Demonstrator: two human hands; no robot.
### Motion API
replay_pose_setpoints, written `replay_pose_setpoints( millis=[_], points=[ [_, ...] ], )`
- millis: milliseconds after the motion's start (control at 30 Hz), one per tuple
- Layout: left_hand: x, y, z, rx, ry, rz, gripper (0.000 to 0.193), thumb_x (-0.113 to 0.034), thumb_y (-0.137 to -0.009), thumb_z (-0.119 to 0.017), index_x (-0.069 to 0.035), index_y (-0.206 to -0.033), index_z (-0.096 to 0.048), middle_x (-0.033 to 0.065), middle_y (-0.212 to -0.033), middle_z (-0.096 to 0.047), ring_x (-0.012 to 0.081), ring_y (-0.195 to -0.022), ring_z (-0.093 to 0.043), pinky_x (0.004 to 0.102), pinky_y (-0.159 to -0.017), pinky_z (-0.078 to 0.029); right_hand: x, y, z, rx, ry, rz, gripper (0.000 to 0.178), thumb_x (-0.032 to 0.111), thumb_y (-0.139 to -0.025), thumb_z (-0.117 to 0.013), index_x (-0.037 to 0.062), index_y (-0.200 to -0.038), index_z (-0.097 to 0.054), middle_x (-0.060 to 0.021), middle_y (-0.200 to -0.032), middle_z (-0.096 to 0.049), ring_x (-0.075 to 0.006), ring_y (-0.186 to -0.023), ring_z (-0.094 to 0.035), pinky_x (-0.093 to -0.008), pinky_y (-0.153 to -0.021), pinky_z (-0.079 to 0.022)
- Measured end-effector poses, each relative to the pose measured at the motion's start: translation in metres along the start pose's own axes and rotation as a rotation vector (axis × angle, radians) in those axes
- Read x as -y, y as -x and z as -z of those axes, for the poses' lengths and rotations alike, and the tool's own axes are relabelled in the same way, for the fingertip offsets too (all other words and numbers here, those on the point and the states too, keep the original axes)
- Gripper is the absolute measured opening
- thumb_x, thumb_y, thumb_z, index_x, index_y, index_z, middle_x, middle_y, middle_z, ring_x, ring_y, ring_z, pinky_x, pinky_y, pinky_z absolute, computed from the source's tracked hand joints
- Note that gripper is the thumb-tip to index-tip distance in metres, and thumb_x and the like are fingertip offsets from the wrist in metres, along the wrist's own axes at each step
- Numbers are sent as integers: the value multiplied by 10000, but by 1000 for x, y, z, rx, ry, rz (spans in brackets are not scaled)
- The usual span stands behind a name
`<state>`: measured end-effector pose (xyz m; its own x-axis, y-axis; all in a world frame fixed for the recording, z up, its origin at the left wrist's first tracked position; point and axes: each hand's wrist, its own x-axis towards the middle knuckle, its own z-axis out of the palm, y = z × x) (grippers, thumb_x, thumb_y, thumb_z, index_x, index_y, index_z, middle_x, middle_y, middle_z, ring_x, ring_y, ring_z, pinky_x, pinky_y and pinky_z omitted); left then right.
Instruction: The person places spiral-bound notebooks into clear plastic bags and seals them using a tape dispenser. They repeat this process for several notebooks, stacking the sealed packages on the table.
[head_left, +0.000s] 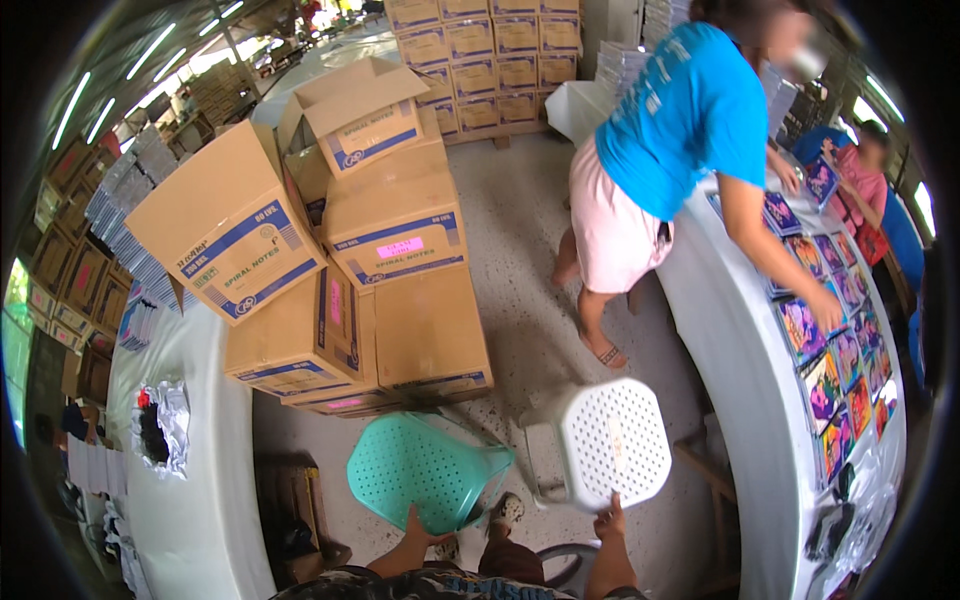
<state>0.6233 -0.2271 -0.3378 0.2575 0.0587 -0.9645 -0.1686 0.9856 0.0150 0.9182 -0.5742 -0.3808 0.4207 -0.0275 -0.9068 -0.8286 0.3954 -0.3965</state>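
A teal plastic stool with a perforated seat is tilted in front of me, legs toward the right. My left hand grips its near edge, one finger lying on the seat. To its right is a white plastic stool, also perforated, with a pale strip on the seat and its legs pointing left. My right hand grasps the near edge of this stool, index finger on top and the other fingers curled at the rim. Both stools are tipped, and the undersides of both are hidden.
Stacked cardboard boxes stand ahead on the left, some with raised flaps. A covered table runs along my left. On the right, a co-worker in a blue shirt leans over another covered table bearing colourful notebooks. Another person sits beyond it.
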Motion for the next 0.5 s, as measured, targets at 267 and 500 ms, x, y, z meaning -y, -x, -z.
replay_pose_setpoints(
  millis=[267,500],
  points=[
    [-14,-5,20,-126,-100,-80,925,-544,-681,-696,-219,-1386,-193,193,-1391,-117,406,-1236,-252,619,-854,-393,104,41,153,-334,83,147,407,416,-856,-529,221,-1212,-508,-42,-1063,-518,-185,-749,-494,-363,-565,-425],
    [-77,9,32,-533,-398,-438,1024,-500,-667,-726,-241,-1419,-80,198,-1425,18,442,-1276,-167,604,-897,-360,107,28,173,-246,776,139,533,390,-798,-598,199,-1279,-470,-61,-1264,-428,-287,-1084,-441,-532,-715,-450]
  ],
)
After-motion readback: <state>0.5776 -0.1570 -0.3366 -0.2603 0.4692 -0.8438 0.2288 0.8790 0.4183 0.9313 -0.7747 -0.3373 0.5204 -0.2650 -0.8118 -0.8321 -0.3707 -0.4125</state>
